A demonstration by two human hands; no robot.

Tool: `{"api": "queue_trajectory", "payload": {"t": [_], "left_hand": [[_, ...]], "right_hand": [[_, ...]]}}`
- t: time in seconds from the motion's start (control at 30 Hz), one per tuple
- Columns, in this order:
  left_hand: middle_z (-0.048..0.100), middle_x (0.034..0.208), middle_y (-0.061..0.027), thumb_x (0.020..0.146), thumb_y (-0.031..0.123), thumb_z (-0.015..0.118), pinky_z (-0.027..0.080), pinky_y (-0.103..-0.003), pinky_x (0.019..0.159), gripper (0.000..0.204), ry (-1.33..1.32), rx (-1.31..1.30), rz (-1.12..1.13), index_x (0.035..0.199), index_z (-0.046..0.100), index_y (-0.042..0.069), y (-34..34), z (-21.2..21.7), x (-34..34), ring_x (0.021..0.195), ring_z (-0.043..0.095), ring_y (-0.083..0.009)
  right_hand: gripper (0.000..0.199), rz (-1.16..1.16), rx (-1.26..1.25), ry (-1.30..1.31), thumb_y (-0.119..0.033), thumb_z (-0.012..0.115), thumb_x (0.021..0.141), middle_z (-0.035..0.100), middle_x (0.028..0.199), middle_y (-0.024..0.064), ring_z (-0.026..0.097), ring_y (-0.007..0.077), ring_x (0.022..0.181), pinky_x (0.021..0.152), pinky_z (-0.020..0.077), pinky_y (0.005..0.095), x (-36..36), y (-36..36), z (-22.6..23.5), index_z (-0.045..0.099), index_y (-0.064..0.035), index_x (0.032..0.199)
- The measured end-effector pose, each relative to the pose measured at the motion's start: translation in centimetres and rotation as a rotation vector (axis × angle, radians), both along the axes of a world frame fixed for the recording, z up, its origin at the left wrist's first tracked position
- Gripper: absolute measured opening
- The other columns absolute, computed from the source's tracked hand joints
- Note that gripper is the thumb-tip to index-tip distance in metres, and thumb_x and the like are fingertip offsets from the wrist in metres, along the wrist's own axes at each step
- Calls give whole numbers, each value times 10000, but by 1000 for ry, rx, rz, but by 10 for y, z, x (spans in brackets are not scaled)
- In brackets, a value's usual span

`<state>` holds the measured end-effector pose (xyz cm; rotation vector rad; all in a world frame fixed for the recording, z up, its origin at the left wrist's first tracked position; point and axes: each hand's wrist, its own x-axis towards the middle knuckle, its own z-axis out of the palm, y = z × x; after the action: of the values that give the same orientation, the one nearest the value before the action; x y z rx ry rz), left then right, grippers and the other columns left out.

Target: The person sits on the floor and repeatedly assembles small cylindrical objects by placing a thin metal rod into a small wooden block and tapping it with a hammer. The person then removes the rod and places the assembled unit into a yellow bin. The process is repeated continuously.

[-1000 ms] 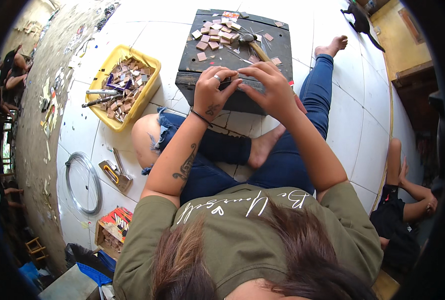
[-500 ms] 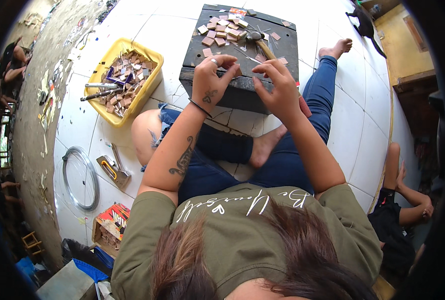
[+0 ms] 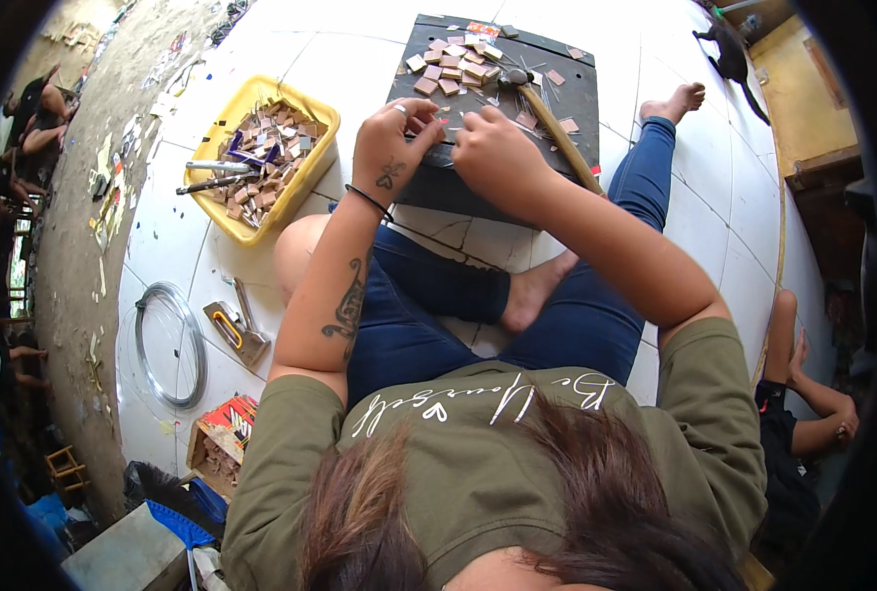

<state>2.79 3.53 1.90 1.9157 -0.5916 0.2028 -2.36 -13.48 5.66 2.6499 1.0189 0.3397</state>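
Over the near edge of a dark wooden block (image 3: 458, 192), my left hand (image 3: 394, 146) is closed in a pinch, fingertips pointing right. Whatever sits at its fingertips is too small to name. Just beside it, my right hand (image 3: 502, 158) is closed with fingers curled; what they hold, if anything, is hidden. Small square pinkish-brown pieces (image 3: 448, 71) lie piled on the far part of the block. A hammer (image 3: 560, 130) rests there too, head toward the pile and wooden handle slanting toward my right forearm. Thin metal pins (image 3: 549, 87) are scattered around its head.
Left of the block stands a yellow tub (image 3: 317, 167) full of similar pieces, with pen-like tools (image 3: 217, 177) across it. Nearer lie a wire coil (image 3: 200, 360), a metal hand tool (image 3: 236, 333) and a red-printed box (image 3: 229, 426). A black cat (image 3: 729, 54) is at far right.
My right hand has moved left toward my left hand, and its fingers have curled in. My left hand has shifted slightly left. The whole view has shifted a little.
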Motion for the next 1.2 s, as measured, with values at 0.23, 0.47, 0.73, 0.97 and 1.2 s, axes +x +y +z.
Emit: {"api": "queue_trajectory", "payload": {"t": [0.23, 0.47, 0.73, 0.97, 1.2], "left_hand": [[692, 880, -100, 816, 107, 682, 523, -367, 761, 137, -465, 293, 62, 928, 687, 28, 2, -1, -5, 839, 654, -277], [697, 890, -88, 799, 43, 664, 505, -366, 812, 129, -106, 52, -188, 918, 706, 74, -9, -1, -40, 861, 645, -280], [721, 878, -109, 822, 86, 715, 528, -327, 787, 138, -227, 48, 127, 949, 711, 33, 5, 7, -24, 832, 691, -231], [724, 908, -137, 845, 87, 711, 542, -309, 779, 146, -92, -12, -71, 969, 703, 10, 9, -6, -49, 855, 710, -239], [715, 891, -85, 824, 100, 717, 526, -327, 783, 128, -41, -11, -64, 939, 711, 44, 0, 4, -54, 843, 689, -227]], "right_hand": [[66, 15, 186, 113, -133, 678, 736, 661, 801, 35, 617, 199, 880, 811, 474, 338, 5, -13, 3, 678, -76, 770], [92, -418, 1284, 433, -91, 647, 778, 662, 793, 63, 628, 137, 711, 704, 514, 263, -58, -62, 1, 604, -10, 775], [55, -473, 1785, 588, -46, 623, 834, 671, 836, 52, 616, 83, 748, 711, 500, 220, -80, -86, -14, 583, -22, 806], [46, -410, 1814, 597, -29, 615, 839, 665, 871, 71, 617, 97, 774, 743, 500, 226, -81, -77, -22, 571, -23, 824], [36, -372, 1923, 628, -13, 606, 854, 667, 896, 72, 625, 101, 791, 757, 509, 226, -76, -70, -19, 601, -1, 887]]}}
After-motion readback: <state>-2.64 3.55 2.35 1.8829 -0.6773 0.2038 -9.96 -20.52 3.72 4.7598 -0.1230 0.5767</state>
